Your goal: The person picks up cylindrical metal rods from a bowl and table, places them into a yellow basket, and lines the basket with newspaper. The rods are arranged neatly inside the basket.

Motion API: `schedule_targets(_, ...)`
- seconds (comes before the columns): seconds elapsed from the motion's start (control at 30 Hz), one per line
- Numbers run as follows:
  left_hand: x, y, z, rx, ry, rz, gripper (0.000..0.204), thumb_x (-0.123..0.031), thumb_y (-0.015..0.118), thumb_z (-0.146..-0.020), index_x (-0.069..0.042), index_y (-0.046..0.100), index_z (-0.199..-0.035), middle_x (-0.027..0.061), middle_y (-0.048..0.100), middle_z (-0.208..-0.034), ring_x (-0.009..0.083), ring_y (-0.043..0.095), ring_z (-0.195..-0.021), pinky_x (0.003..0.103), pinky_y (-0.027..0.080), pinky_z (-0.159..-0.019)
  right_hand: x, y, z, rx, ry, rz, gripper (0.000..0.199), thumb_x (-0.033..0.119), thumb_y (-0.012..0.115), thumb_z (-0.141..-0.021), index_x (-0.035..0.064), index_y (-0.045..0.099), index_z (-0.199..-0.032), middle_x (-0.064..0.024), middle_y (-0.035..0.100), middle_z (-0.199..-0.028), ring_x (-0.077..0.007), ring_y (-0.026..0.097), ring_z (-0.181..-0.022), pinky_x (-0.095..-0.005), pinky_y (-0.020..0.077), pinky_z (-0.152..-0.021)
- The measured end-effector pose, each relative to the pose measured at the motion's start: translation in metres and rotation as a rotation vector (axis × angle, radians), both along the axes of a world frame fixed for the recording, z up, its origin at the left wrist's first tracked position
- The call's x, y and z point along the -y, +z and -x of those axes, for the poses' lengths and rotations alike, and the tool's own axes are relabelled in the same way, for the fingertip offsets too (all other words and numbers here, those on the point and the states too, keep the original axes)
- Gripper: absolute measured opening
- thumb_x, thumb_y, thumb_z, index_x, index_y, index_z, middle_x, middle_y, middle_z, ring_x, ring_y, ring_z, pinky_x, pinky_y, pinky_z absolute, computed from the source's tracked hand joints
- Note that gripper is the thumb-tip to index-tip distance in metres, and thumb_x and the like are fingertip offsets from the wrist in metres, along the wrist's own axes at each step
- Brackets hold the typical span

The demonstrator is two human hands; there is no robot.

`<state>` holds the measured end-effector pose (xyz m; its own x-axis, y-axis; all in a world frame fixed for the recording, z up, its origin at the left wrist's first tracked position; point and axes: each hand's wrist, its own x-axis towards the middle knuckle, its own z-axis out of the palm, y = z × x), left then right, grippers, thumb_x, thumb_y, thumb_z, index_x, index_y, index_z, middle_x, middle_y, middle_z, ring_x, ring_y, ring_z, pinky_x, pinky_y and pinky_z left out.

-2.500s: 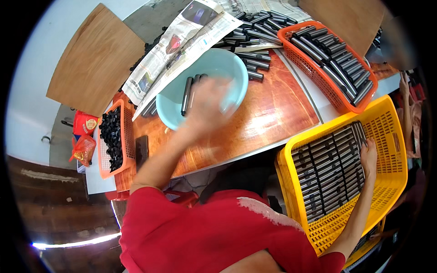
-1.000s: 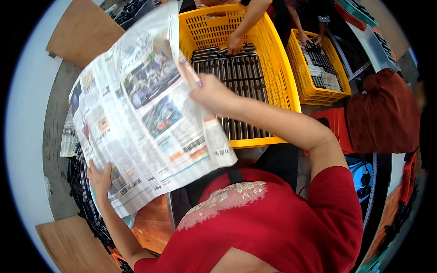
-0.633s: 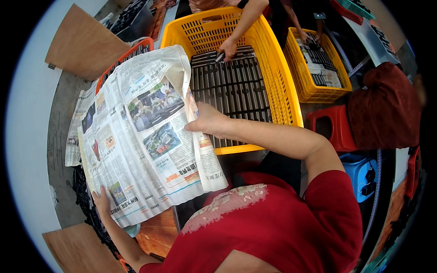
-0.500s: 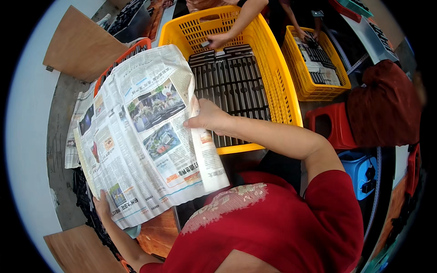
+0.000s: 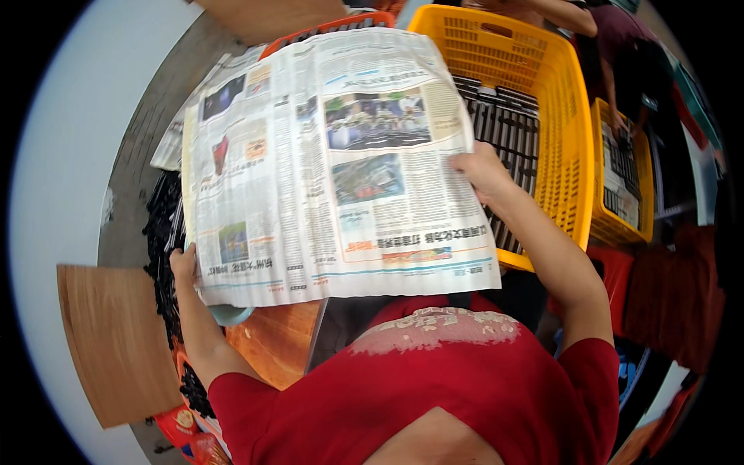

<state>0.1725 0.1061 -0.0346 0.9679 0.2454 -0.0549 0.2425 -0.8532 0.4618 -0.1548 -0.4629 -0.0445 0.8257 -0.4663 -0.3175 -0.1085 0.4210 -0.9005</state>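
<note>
Newspaper, side edges held, crate partly exposed

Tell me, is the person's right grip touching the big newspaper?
Touching. The head view shows it plainly: the right grip has its thumb lying on top of the newspaper, at the sheet's right edge.

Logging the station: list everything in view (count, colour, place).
Front newspaper: one, white, centre
Large crate: one, yellow, right
Tubes: uncountable, dark, in large crate
Small crate: at least one, yellow, far right
Baskets: two, orange, top and lower left
Boards: two, tan, top and lower left
Basin: one, blue, partly hidden
Table: one, orange, below newspaper
Packages: two, red, lower left
Black parts: uncountable, left
Co-workers: two, one wearing purple, upper right
Left hand: one, bare, holding newspaper
Right hand: one, bare, holding newspaper
</note>
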Motion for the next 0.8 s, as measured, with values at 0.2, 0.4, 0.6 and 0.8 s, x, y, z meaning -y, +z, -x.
schedule_targets(0.2,0.003,0.0,0.011,0.201,-0.046,-0.149,0.063,-0.046,0.055,-0.08,0.008,0.058,-0.111,0.0267,0.06,-0.11,0.0379,0.057,-0.103,0.04,0.043,-0.089,-0.004,0.0,-0.004,-0.107,-0.063,0.027,0.036,-0.006,0.048,-0.079,-0.018,0.048,-0.113,-0.0258,0.059,-0.104,-0.0289,0.062,-0.089,-0.0357,0.0505,-0.072)
schedule_targets(0.4,-0.007,0.001,-0.005,0.303,-0.124,-0.019,0.056,-0.047,0.049,-0.086,0.001,0.06,-0.112,0.0201,0.064,-0.104,0.0361,0.059,-0.095,0.039,0.043,-0.084,-0.01,0.011,-0.004,-0.036,-0.125,0.04,0.038,-0.003,0.047,-0.078,-0.0167,0.046,-0.114,-0.0228,0.058,-0.103,-0.0274,0.062,-0.084,-0.0361,0.0512,-0.073)
schedule_targets(0.6,0.011,0.01,-0.004,0.251,-0.106,-0.153,0.065,-0.048,0.052,-0.083,0.002,0.052,-0.124,0.024,0.058,-0.115,0.0371,0.053,-0.112,0.038,0.04,-0.094,-0.005,0.012,-0.006,-0.023,-0.134,0.044,0.043,-0.003,0.045,-0.08,-0.0182,0.041,-0.12,-0.0242,0.057,-0.1,-0.0274,0.062,-0.081,-0.0368,0.053,-0.069)
schedule_targets(0.8,0.008,0.003,-0.023,0.228,-0.298,-0.088,0.051,-0.03,0.06,-0.082,0.008,0.055,-0.115,0.022,0.062,-0.105,0.0301,0.06,-0.096,0.036,0.045,-0.084,-0.004,0.016,-0.005,0.011,-0.132,0.081,0.04,-0.003,0.046,-0.078,-0.0183,0.044,-0.114,-0.0225,0.058,-0.096,-0.0262,0.063,-0.078,-0.0367,0.0547,-0.066)
